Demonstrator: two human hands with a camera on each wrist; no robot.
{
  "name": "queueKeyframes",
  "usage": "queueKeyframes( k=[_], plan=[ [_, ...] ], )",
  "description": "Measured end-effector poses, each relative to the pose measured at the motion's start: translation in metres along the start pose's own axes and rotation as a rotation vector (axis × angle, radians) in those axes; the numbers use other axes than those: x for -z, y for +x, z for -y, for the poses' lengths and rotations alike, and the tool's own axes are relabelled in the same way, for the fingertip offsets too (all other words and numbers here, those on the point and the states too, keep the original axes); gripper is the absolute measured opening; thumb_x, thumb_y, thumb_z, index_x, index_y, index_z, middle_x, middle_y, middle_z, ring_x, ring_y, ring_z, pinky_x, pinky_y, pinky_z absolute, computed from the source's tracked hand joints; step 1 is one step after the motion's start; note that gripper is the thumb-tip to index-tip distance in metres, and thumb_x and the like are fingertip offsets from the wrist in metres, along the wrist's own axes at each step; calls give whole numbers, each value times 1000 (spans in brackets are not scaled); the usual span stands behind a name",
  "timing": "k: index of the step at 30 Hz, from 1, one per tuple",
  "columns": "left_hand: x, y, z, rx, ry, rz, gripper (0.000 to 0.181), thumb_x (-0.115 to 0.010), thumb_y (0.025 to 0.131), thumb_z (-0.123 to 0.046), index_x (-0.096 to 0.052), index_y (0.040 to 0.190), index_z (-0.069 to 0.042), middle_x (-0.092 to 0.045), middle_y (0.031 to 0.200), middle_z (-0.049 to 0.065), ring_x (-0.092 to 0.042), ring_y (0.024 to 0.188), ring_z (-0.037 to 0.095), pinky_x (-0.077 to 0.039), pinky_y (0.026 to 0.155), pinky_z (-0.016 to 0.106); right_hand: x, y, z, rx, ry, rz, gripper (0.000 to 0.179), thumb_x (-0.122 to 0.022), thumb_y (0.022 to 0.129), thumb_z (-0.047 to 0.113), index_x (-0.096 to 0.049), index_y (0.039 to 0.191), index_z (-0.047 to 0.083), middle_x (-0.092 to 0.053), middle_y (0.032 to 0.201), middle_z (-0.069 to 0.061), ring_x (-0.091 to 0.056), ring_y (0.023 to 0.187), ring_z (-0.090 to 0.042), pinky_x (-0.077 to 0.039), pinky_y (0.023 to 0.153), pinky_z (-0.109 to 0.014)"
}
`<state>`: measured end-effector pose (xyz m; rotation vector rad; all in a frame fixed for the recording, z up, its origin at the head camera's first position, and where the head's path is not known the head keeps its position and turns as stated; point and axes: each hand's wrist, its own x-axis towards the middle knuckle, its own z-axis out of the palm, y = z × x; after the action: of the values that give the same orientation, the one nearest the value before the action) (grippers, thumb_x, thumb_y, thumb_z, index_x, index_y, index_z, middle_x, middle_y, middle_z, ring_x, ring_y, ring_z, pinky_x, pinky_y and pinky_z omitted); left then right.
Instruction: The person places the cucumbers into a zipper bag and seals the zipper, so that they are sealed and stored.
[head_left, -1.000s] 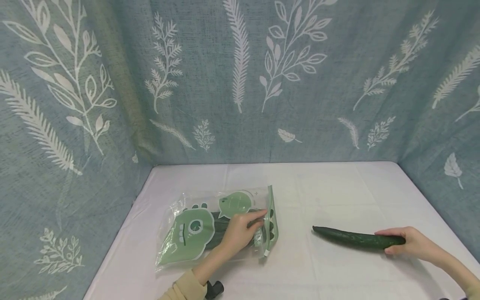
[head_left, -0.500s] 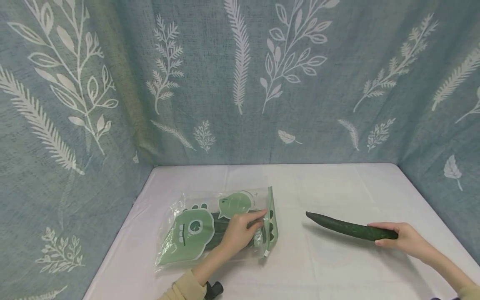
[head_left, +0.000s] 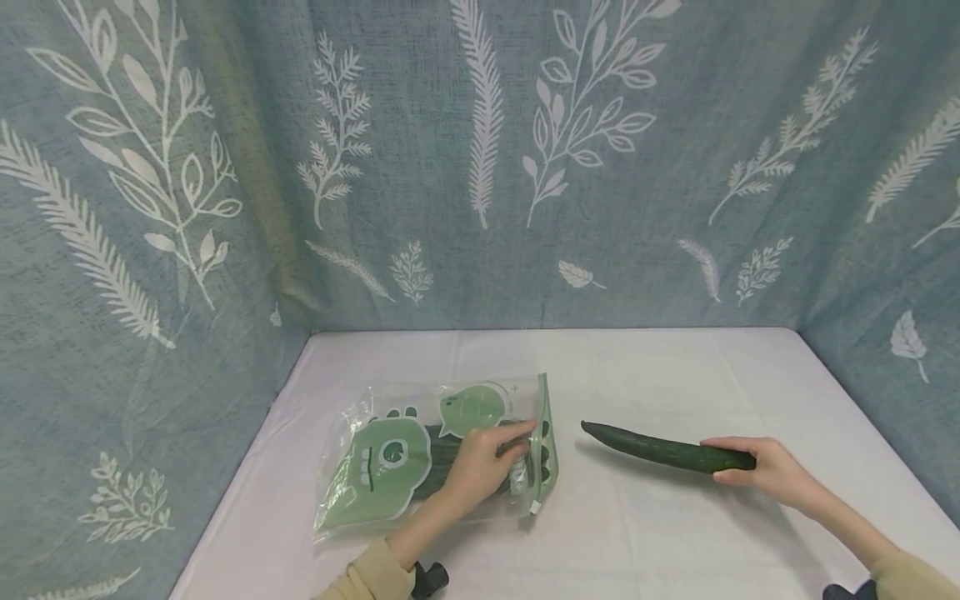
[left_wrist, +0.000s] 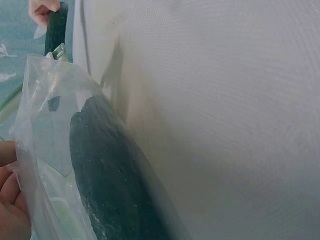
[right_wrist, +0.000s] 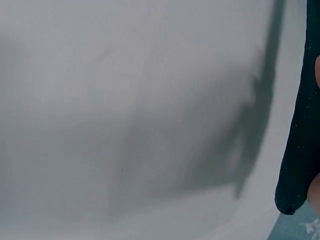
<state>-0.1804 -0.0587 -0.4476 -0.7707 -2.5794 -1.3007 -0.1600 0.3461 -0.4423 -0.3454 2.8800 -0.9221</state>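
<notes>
A clear zip bag (head_left: 386, 471) with green cartoon print lies on the left of the table, its green-edged mouth facing right. Inside it is a dark green cucumber (left_wrist: 112, 175), seen through the plastic in the left wrist view. My left hand (head_left: 478, 462) pinches the upper film of the bag close to the mouth. To the right, my right hand (head_left: 776, 473) grips another long cucumber (head_left: 652, 447) by its right end. That cucumber is raised over the cloth, casting a shadow, and its thin tip points at the bag's mouth.
A white cloth (head_left: 675, 367) covers the table. Blue-green curtains (head_left: 420, 167) with white leaf patterns stand behind it and at both sides. Black wrist gear (head_left: 430, 579) shows by the left sleeve.
My right hand has lifted the cucumber and carried it left, its tip now nearer the bag's mouth. My left hand has stayed on the bag.
</notes>
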Motion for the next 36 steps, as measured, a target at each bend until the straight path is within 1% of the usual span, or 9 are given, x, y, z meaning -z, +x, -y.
queueKeyframes(
  k=[3, 5, 12, 16, 23, 27, 31, 34, 36],
  plan=[
    [-1, 0, -1, 2, 5, -2, 34, -67, 85, -11, -66, 119, -12, -68, 118, 4, -66, 108, 17, -54, 92, 27, -6, 5, 6, 15, 14, 6, 49, -78, 76, 25, -65, 118, 3, -66, 116, -21, -64, 103, -33, -53, 77, -24],
    [-2, 1, -1, 1, 9, -5, 34, -67, 85, -12, -66, 119, -13, -68, 118, 4, -66, 107, 16, -54, 91, 26, -10, 9, 9, 34, 15, 12, 49, -78, 76, 24, -65, 118, 3, -66, 116, -20, -62, 105, -39, -53, 79, -25],
    [-2, 2, -2, -3, 20, -3, 34, -66, 86, -13, -65, 120, -14, -68, 117, 3, -67, 106, 16, -54, 90, 26, -27, 21, 19, 121, 17, -3, 45, -78, 76, 19, -66, 115, 2, -69, 112, -18, -64, 102, -35, -55, 80, -27],
    [-2, 1, -2, 1, 28, -5, 34, -67, 86, -13, -65, 120, -15, -68, 117, 3, -67, 105, 15, -55, 88, 25, -35, 28, 26, 128, 36, -8, 44, -78, 77, 19, -66, 116, 2, -68, 114, -18, -63, 105, -38, -55, 83, -30],
    [-2, 2, -3, 5, 22, -3, 36, -67, 86, -12, -64, 122, -16, -67, 119, 3, -70, 86, 11, -54, 70, 17, -45, 39, 37, 130, 43, -37, 43, -76, 78, 14, -65, 117, 2, -67, 116, -19, -62, 107, -38, -54, 87, -42],
    [-2, 2, -3, 13, 15, 0, 36, -67, 86, -12, -64, 122, -16, -68, 118, 4, -62, 70, 2, -52, 66, 15, -51, 45, 42, 150, 48, -67, 42, -76, 77, 10, -65, 117, 1, -67, 116, -18, -62, 108, -38, -53, 89, -48],
    [-1, 1, -4, 28, 3, 9, 35, -67, 86, -12, -65, 121, -15, -69, 116, 4, -42, 51, -4, -47, 56, 14, -58, 50, 49, 184, 61, -99, 42, -76, 76, 7, -65, 116, 0, -68, 115, -18, -62, 108, -38, -53, 88, -49],
    [-1, 0, -4, 33, 1, 10, 36, -67, 86, -12, -65, 121, -15, -69, 116, 4, -39, 49, -5, -46, 53, 14, -63, 54, 55, 215, 66, -111, 41, -76, 75, 5, -66, 115, 0, -69, 114, -17, -63, 107, -37, -53, 88, -47],
    [-1, 0, -4, 34, 1, 9, 36, -67, 86, -12, -65, 121, -15, -69, 115, 4, -42, 52, -5, -47, 56, 13, -67, 57, 59, 228, 73, -113, 41, -76, 75, 4, -66, 114, 0, -69, 113, -16, -64, 107, -35, -54, 89, -45]
  ],
)
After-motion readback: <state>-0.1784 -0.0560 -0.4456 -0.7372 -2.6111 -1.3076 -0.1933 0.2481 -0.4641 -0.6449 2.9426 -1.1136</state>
